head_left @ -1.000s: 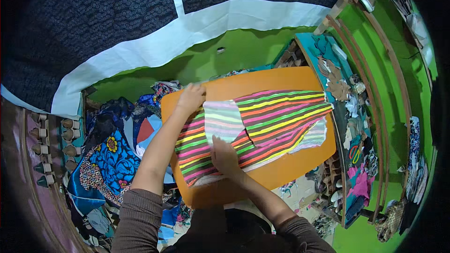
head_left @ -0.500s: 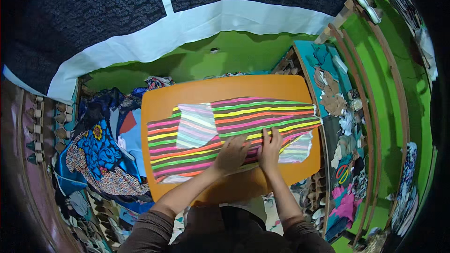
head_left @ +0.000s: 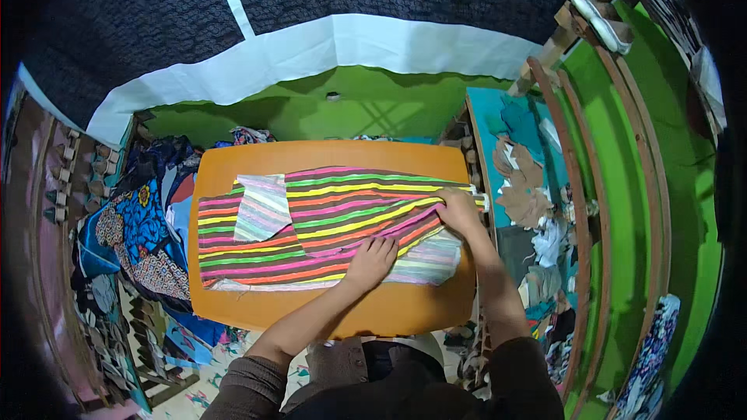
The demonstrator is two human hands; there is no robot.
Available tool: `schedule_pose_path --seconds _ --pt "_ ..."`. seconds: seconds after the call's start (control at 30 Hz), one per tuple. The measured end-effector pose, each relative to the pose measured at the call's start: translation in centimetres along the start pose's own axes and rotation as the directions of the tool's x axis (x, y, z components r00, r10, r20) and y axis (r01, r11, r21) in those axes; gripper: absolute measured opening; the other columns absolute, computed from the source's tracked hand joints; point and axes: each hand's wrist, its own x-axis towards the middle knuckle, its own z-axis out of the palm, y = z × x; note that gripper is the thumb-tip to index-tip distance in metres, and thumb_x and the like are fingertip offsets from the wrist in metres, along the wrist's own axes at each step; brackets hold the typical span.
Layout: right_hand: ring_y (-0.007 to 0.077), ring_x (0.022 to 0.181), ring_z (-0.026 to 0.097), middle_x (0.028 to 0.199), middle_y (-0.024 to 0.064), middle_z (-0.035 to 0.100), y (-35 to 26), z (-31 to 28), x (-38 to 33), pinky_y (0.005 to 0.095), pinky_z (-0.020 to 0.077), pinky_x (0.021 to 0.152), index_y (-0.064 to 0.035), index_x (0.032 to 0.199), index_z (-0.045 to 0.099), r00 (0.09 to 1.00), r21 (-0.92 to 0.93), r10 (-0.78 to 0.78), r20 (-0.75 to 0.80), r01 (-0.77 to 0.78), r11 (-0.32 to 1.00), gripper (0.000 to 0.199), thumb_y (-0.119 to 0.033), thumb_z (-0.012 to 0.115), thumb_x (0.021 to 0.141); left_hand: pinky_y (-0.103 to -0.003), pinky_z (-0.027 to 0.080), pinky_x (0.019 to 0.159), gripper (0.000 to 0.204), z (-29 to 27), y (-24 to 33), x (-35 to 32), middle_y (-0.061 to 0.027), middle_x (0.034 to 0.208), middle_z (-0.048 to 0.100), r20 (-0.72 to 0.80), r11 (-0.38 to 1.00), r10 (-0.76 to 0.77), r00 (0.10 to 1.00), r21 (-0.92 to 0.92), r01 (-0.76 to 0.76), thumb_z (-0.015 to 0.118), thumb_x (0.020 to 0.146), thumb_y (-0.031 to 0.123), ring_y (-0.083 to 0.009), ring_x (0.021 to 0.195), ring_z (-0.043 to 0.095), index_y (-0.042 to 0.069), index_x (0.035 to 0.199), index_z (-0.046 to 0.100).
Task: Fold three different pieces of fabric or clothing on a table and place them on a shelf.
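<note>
A striped cloth [head_left: 334,210] in pink, green, yellow, orange and dark brown lies across the orange table [head_left: 327,154]. One pale flap [head_left: 263,208], the cloth's lighter side, is folded over at its upper left. Another pale part [head_left: 424,259] shows at the near right. My left hand [head_left: 372,263] rests on the near edge of the cloth, fingers stretched out and laid flat. At the right end, my right hand [head_left: 461,210] has its fingers closed on the cloth, and folds run toward them. Its fingertips are partly hidden.
Piled patterned fabrics [head_left: 148,222] crowd the table's left side. On the right stands a teal shelf [head_left: 498,120] with brown and white scraps, beside wooden rails [head_left: 576,210]. A dark curtain with a white border [head_left: 366,43] hangs at the back.
My right hand has moved to the cloth's right end and gathered it there. More of the pale side shows at the near right. The view has shifted, so the table appears further left.
</note>
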Motion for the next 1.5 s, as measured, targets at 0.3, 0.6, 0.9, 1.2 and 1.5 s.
schedule_pose_path --seconds 0.3,0.6,0.9,1.2,1.5 --pt "0.0325 0.092 0.055 0.092 0.0146 0.060 1.8 -2.0 3.6 0.0432 0.0432 0.081 -0.0055 0.099 0.060 0.956 -0.104 -0.084 -0.281 0.057 0.993 0.024 -0.013 0.054 0.077 -0.036 0.045 0.074 0.018 -2.5 0.9 -0.5 -0.0099 0.091 0.052 0.067 0.968 -0.087 0.994 -0.228 0.101 0.051 0.076 0.015 -0.0256 0.087 0.053 0.005 0.090 0.051" --pt "0.0271 0.099 0.051 0.097 0.0114 0.057 0.8 0.7 -0.9 0.0398 0.0374 0.091 -0.0057 0.110 0.056 0.904 -0.236 -0.296 -0.309 0.228 0.945 0.038 -0.007 0.057 0.072 -0.036 0.045 0.079 0.021 -4.1 2.8 -4.0 -0.0097 0.110 0.054 0.217 0.974 0.116 0.969 -0.218 -0.067 0.049 0.081 0.017 -0.0246 0.098 0.054 0.006 0.098 0.053" --pt "0.0270 0.088 0.058 0.092 0.0112 0.061 1.9 -1.0 -2.4 0.0392 0.0438 0.077 -0.0077 0.106 0.056 0.921 -0.106 -0.244 -0.304 0.222 0.969 0.031 -0.009 0.056 0.075 -0.037 0.044 0.083 0.030 -6.3 3.1 -2.1 -0.0092 0.107 0.055 0.010 0.932 0.073 0.997 -0.355 -0.065 0.060 0.078 0.026 -0.0257 0.096 0.055 0.007 0.100 0.055" --pt "0.0251 0.090 0.057 0.091 0.0074 0.058 -1.4 -3.8 -2.2 0.0361 0.0424 0.075 -0.0089 0.103 0.057 0.911 -0.188 -0.361 -0.199 0.326 0.927 0.041 -0.003 0.064 0.063 -0.041 0.042 0.085 0.044 -1.0 -3.0 0.4 -0.0111 0.105 0.052 -0.139 0.882 -0.429 0.893 0.150 0.447 0.060 0.068 0.011 -0.0278 0.102 0.050 0.006 0.111 0.050" --pt "0.0272 0.088 0.054 0.090 0.0064 0.056 2.1 -2.6 -8.4 0.0388 0.0465 0.075 -0.0119 0.099 0.062 0.902 -0.006 -0.423 0.086 0.425 0.905 0.040 0.001 0.054 0.063 -0.033 0.043 0.077 0.022 -10.2 -4.9 -4.4 -0.0031 0.093 0.060 -0.113 0.970 -0.180 0.977 0.143 0.195 0.062 0.070 0.011 -0.0201 0.089 0.057 0.011 0.092 0.059"
